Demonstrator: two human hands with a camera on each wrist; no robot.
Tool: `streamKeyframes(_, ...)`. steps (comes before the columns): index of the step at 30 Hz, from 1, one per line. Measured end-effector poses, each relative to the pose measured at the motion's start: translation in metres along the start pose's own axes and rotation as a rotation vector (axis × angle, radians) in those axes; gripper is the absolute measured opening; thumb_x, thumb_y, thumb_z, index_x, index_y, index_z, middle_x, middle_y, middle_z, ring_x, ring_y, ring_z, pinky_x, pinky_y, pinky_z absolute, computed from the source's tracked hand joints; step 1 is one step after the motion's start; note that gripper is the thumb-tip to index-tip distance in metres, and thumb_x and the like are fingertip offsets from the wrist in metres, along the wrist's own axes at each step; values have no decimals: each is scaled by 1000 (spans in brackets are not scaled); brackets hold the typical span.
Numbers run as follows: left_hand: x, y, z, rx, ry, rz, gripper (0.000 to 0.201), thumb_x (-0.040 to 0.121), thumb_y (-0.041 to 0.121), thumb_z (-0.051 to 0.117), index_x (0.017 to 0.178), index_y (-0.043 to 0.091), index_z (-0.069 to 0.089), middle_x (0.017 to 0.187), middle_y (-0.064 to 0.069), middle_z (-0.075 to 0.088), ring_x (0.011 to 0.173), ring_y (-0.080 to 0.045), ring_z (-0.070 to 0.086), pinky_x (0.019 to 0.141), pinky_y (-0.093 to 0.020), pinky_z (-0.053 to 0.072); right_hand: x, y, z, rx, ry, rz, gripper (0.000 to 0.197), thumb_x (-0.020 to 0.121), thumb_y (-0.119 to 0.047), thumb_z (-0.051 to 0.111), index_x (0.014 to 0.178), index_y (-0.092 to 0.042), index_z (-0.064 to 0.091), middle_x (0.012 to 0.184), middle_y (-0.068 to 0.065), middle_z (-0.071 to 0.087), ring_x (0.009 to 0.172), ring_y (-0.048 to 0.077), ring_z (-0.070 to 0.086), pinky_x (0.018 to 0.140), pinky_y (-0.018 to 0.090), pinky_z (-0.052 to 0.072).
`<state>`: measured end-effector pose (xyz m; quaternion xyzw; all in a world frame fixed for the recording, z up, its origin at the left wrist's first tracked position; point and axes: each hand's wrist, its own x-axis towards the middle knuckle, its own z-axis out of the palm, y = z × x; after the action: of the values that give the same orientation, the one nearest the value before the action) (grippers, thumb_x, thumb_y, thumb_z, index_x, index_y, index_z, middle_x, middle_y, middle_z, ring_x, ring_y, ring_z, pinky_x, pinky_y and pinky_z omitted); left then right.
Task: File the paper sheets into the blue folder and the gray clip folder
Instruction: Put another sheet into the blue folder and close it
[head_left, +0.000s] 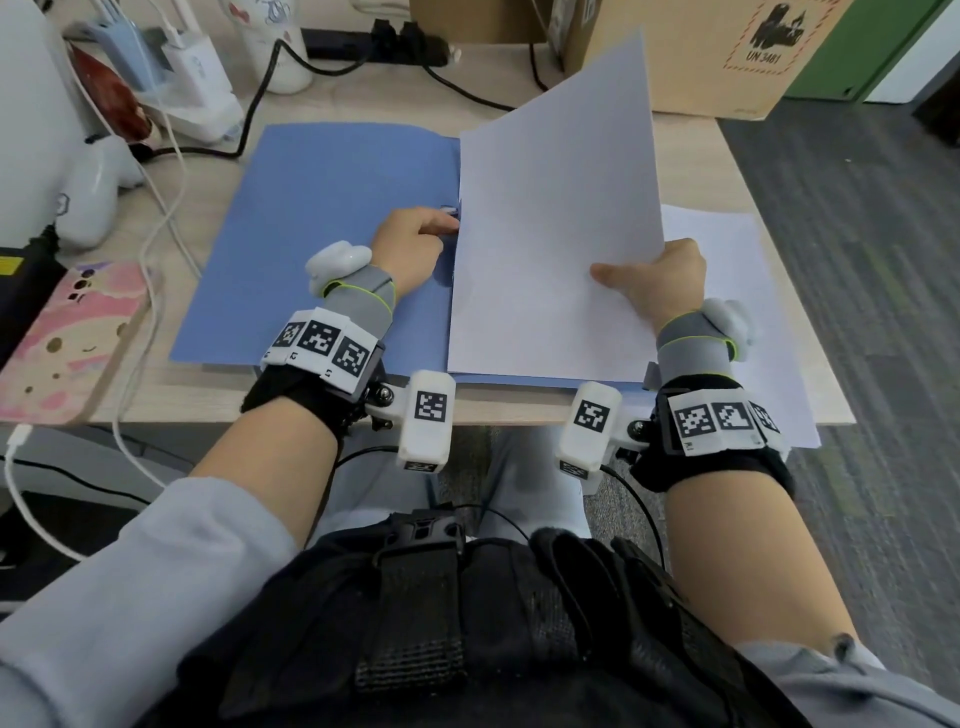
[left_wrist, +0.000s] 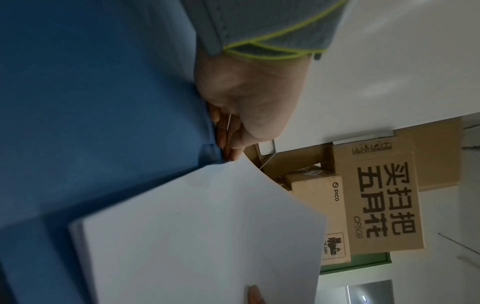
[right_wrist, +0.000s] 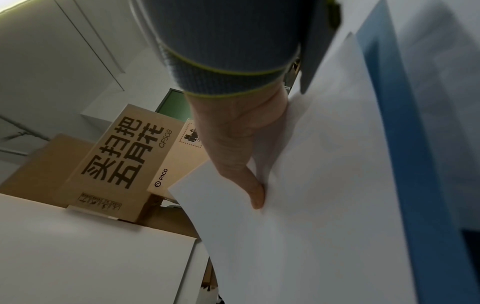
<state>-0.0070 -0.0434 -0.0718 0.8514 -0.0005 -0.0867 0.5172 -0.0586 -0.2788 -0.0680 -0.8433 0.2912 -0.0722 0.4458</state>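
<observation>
Looking down from the head camera, a blue folder (head_left: 322, 234) lies open on a pale wooden bench (head_left: 691, 171), with white paper sheets (head_left: 556, 234) raised over its right half. At the folder's centre fold the left hand (head_left: 410, 247) is curled, fingertips at the sheets' inner edge beside a small clip; what it pinches is unclear. On the sheets' right edge the right hand (head_left: 657, 280) pinches them, thumb on top. More loose paper (head_left: 737, 270) lies flat under that hand, and a cardboard box (head_left: 727, 52) stands at the bench's far side. From the left wrist camera, the left hand (left_wrist: 249, 109) has its fingers pressed together against the blue folder (left_wrist: 98, 98), where the paper sheets (left_wrist: 194, 236) meet it. From the right wrist camera, the right hand (right_wrist: 233, 144) grips the paper sheets (right_wrist: 324, 185) with its thumb flat on them, a strip of blue folder (right_wrist: 405, 144) beyond.
</observation>
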Motion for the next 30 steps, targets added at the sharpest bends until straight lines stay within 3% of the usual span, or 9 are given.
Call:
streamKeyframes(4,3,-9,1,123,-36,18,50,82,-10,36,117,12,66,123,-11,64,119,-25,56,107,-35,42,-1,1,3,-15,-2,-17,45,66,-27,83,100,-4,63,91,5,61,77,23,59,67,26,46)
streamKeyframes(8,3,-17,4,305,-73,119,52,74,3,36,110,21,70,128,2,61,124,-22,52,108,-41,38,-2,3,5,-29,-8,-30,32,65,-27,84,79,-11,60,89,6,63,77,24,62,65,27,48)
streamKeyframes(11,3,-17,6,456,-56,165,54,80,-3,36,114,25,68,132,7,58,130,-22,45,105,-44,35,-2,6,6,-32,-24,-11,45,60,-32,86,91,-6,64,96,9,67,82,27,65,68,31,53)
streamKeyframes(12,5,-19,6,475,-55,173,55,81,-5,36,115,25,67,133,8,57,130,-21,43,105,-42,35,-1,6,5,-34,-32,-13,44,60,-32,86,88,-7,63,95,8,67,81,27,65,68,31,53)
streamKeyframes(14,8,-24,5,463,-65,187,56,82,-6,36,115,26,67,133,8,57,130,-21,43,106,-43,33,-2,6,3,-36,-50,-22,38,62,-30,86,74,-13,55,88,6,62,76,25,61,64,28,48)
streamKeyframes(18,12,-27,3,297,-69,170,52,78,-7,37,108,20,71,127,5,62,124,-19,52,110,-40,36,-7,5,-4,14,-83,-47,42,67,-22,85,64,-18,44,71,-5,50,60,10,49,53,20,39)
streamKeyframes(21,11,-26,3,145,-54,131,50,78,-11,35,105,13,71,123,0,65,118,-16,58,110,-35,39,-8,5,-4,51,-88,-44,36,64,-21,87,76,-13,54,86,2,59,73,19,57,65,26,45)
streamKeyframes(25,9,-26,3,90,-15,109,50,80,-12,34,107,10,71,122,-4,66,118,-18,58,107,-31,42,-6,5,-3,78,-100,-11,50,58,-23,89,95,-7,60,101,8,66,86,23,64,72,28,50)
streamKeyframes(30,8,-23,3,60,9,107,49,82,-12,35,109,9,70,121,-6,66,118,-18,58,107,-28,41,-2,9,-1,52,-82,1,89,32,-50,86,104,-4,63,106,11,68,93,27,67,80,39,58)
